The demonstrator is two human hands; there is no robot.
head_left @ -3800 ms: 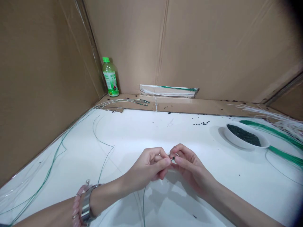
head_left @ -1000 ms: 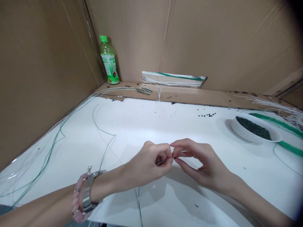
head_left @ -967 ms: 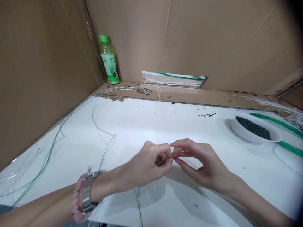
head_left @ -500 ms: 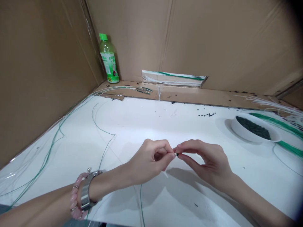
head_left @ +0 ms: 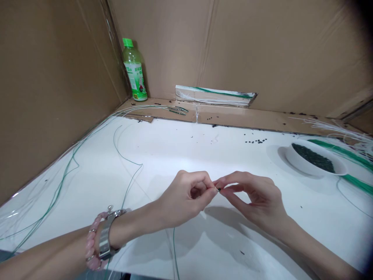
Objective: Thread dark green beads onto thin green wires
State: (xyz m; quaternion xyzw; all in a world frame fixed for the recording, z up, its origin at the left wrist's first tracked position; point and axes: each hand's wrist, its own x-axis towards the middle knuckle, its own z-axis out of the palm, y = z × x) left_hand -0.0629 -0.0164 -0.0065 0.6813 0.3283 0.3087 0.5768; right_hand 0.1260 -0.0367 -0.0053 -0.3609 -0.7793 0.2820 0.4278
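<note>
Dark green and tiny, one piece (head_left: 219, 189) sits above the white table (head_left: 175, 149), toward its front edge, where our left hand (head_left: 185, 196) pinches a pale strand (head_left: 216, 189) (barely showing) and our right hand (head_left: 259, 194) the piece; close, steady grips should keep both aligned.

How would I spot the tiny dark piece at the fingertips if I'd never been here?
Start at the white tabletop walled by cardboard. Toward its middle, the left hand and right hand meet at the fingertips, the dark piece between them. Other dark bits lie in the white bowl or loose; this one is at the fingertips.
</note>
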